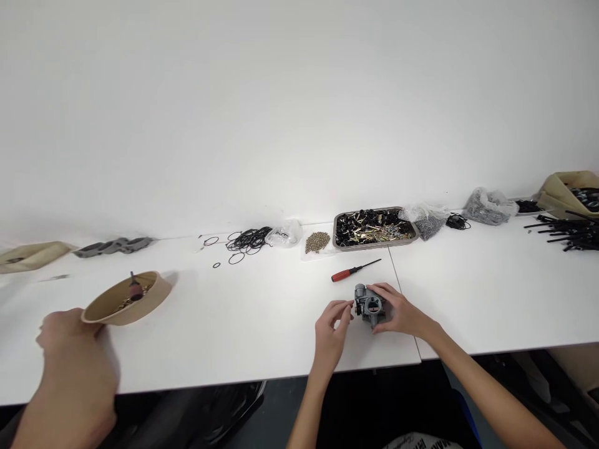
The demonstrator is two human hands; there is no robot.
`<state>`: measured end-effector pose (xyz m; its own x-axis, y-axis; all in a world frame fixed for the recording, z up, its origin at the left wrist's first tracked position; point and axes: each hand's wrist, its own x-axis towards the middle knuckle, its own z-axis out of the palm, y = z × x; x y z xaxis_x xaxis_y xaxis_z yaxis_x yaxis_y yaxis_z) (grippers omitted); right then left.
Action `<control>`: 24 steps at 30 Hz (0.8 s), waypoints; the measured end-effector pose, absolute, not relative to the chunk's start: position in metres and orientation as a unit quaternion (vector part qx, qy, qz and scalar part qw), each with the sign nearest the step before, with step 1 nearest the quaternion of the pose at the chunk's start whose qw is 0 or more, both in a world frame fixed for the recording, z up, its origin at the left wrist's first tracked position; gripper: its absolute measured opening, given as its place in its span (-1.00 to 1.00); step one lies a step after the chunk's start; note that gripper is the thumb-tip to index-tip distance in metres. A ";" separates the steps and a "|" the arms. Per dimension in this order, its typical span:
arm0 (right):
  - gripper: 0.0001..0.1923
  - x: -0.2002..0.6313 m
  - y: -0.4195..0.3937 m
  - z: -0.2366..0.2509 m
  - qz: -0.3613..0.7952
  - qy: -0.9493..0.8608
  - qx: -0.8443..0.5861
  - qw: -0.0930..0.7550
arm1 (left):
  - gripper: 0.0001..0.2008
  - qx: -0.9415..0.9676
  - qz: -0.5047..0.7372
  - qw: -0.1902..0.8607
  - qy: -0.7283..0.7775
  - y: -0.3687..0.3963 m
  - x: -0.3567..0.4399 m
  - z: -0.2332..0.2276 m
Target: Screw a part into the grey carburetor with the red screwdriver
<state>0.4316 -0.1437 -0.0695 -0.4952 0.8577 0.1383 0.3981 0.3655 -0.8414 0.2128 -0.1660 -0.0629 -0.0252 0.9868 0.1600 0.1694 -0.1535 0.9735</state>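
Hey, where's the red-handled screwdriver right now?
In the head view, the red-handled screwdriver lies on the white table, right of centre, between the metal tray and the grey carburetor.

Red-handled screwdriver [354,271] on white table [234,324]; metal tray [374,228] of black and brass parts; heap of brass bits [317,241]; loose black rings [247,241]; clear bags [489,206]; tan bowl [126,298], left.
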 end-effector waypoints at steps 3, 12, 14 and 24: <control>0.12 0.435 -0.143 -0.060 0.409 -0.770 -0.408 0.269 | -0.68 0.632 0.438 0.370 0.521 -0.132 0.196 -0.049; -0.57 0.482 -0.075 0.007 0.346 -0.731 -0.535 0.246 | -0.68 0.792 0.156 0.290 0.514 -0.022 0.176 -0.031; -0.70 0.492 -0.047 0.012 0.296 -0.728 -0.562 0.259 | -0.80 0.794 0.166 0.303 0.499 -0.015 0.174 -0.037; -0.85 0.470 0.061 -0.004 0.225 -0.742 -0.598 0.204 | -0.67 0.525 0.505 0.518 0.448 -0.007 0.126 -0.025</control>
<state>0.4700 0.0608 -0.0043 -0.2020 0.9788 0.0338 0.7951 0.1840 -0.5780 0.1256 -0.0067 -0.0247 0.0883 0.9939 0.0667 -0.0538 -0.0621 0.9966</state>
